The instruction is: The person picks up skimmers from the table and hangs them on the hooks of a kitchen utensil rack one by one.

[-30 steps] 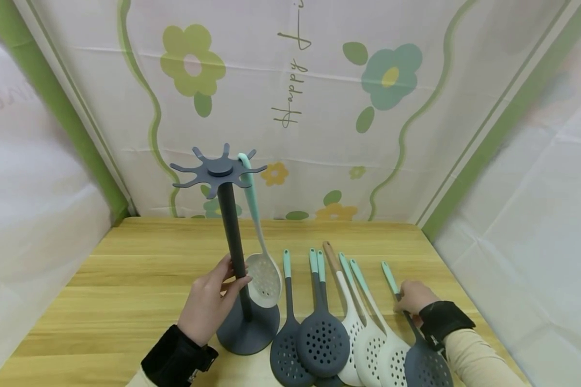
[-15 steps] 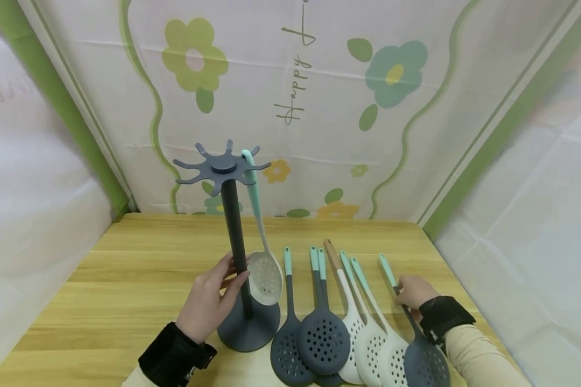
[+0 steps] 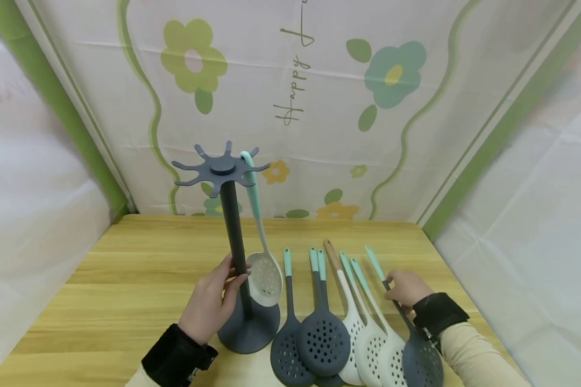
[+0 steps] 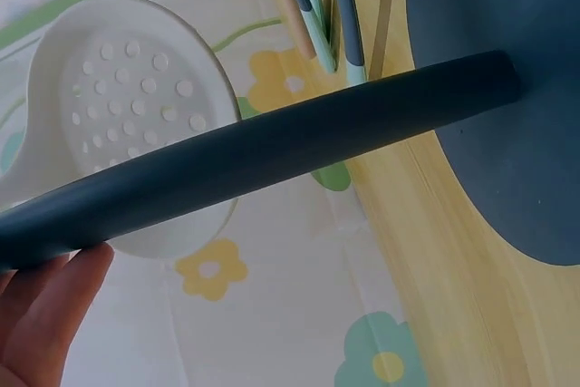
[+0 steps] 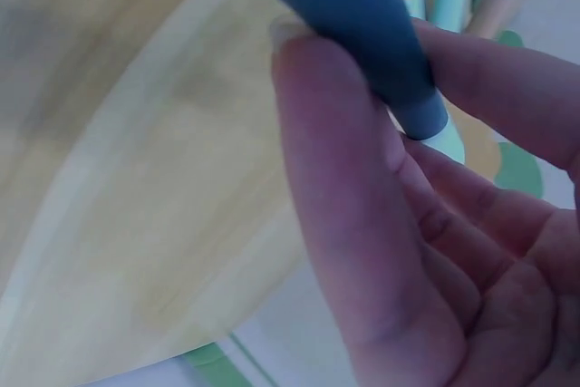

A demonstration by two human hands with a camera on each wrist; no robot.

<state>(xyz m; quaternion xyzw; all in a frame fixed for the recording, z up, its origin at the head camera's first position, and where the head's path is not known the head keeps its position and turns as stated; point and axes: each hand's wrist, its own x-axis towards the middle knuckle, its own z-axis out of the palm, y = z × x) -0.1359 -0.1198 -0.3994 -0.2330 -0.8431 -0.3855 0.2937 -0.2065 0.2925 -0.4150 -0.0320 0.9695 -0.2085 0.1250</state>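
Note:
My left hand (image 3: 207,303) holds the dark post of a utensil stand (image 3: 232,231), thumb on one side and fingers round the other. A white skimmer (image 3: 264,279) with a mint handle hangs from one hook of the stand's top. At the right, my right hand (image 3: 408,288) pinches the shaft of a dark grey skimmer (image 3: 422,359) with a mint handle end; its perforated head lies low, near a white skimmer's head. In the right wrist view, thumb and fingers close on the grey shaft (image 5: 362,24). The left wrist view shows the post (image 4: 254,156) crossing before the hanging skimmer (image 4: 136,88).
Between the hands lies a row of slotted utensils on the wooden table (image 3: 140,285): grey skimmers (image 3: 323,344), a white slotted spoon (image 3: 351,322) with a wooden handle end, and white skimmers (image 3: 370,346). A printed cloth (image 3: 290,134) stands behind the table.
My right hand has shifted left with the grey skimmer, whose handle end has moved left and a little up toward the row. My left hand stays on the post.

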